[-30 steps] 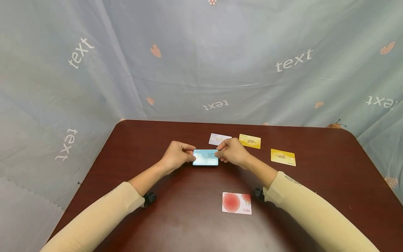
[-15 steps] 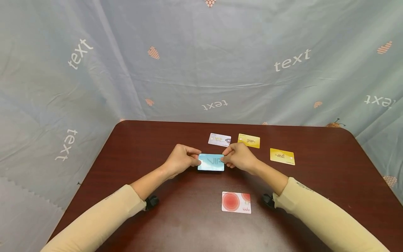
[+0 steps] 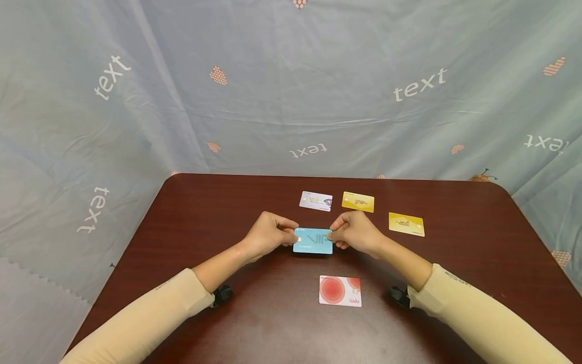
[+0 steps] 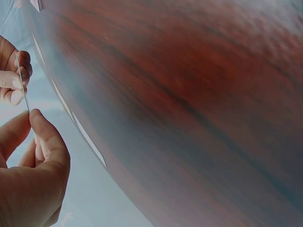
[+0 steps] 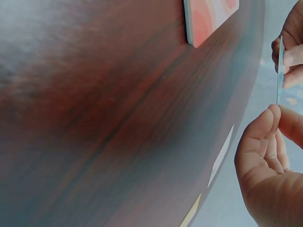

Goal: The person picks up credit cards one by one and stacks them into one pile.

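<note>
A light blue VIP card (image 3: 312, 241) is held up between both hands, its printed face toward the head camera. My left hand (image 3: 270, 235) pinches its left end between thumb and fingers. The right end is pinched by my right hand (image 3: 356, 232). In both wrist views the card (image 4: 22, 80) appears edge-on as a thin line, raised off the tabletop. Closer to me lies a white card with red circles (image 3: 339, 291); in the right wrist view this red-and-white piece (image 5: 208, 21) shows a thick edge, like a stack.
Toward the back of the dark red-brown table (image 3: 218, 202) lie a silver VIP card (image 3: 316, 201) and a yellow card (image 3: 358, 202). Another yellow card (image 3: 406, 224) lies right of the right hand. A grey-blue curtain (image 3: 273, 101) hangs behind the table.
Both hands have brought the blue card toward me and to the right, closer to the red-circled card. The silver card, partly covered before, now shows fully.
</note>
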`<state>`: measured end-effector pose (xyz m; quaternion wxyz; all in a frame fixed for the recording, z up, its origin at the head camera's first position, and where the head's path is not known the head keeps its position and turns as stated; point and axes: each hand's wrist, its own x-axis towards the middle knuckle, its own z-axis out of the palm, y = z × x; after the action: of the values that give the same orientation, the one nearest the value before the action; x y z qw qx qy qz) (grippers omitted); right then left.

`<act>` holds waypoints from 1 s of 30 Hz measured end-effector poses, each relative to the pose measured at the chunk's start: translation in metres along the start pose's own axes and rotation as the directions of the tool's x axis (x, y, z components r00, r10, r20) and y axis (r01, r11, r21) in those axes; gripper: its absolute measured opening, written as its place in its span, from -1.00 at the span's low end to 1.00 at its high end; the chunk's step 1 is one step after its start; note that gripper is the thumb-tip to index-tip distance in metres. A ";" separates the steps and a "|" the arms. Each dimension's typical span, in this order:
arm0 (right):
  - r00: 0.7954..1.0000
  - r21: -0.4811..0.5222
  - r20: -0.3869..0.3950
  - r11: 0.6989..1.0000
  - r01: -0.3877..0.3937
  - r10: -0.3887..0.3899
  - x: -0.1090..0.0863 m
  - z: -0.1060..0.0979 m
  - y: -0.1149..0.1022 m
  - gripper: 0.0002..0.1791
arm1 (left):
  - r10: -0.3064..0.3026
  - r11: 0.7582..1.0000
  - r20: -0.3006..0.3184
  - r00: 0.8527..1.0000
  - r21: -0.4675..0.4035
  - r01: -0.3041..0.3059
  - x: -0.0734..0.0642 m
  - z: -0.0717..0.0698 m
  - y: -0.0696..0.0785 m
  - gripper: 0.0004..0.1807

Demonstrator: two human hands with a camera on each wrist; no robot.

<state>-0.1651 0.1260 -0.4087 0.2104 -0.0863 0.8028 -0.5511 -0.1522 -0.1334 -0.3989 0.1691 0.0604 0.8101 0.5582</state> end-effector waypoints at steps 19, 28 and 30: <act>1.000 0.005 0.011 1.000 -0.009 0.009 -0.027 -0.011 0.011 -0.83 | 0.000 0.997 0.080 0.997 -0.080 0.007 -0.007 0.018 0.006 -0.70; 0.999 0.012 0.032 1.000 -0.026 0.026 -0.044 -0.014 0.018 -0.81 | 0.011 0.996 0.138 0.990 -0.084 0.001 -0.011 0.031 0.004 -0.72; 0.999 0.009 0.037 1.000 -0.027 0.027 -0.048 -0.014 0.020 -0.81 | 0.008 0.996 0.156 0.988 -0.089 0.006 -0.012 0.035 0.004 -0.74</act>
<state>-0.1266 0.1633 -0.4110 0.2329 -0.0844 0.7972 -0.5505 -0.1297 -0.1045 -0.4035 0.2343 0.0967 0.7684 0.5876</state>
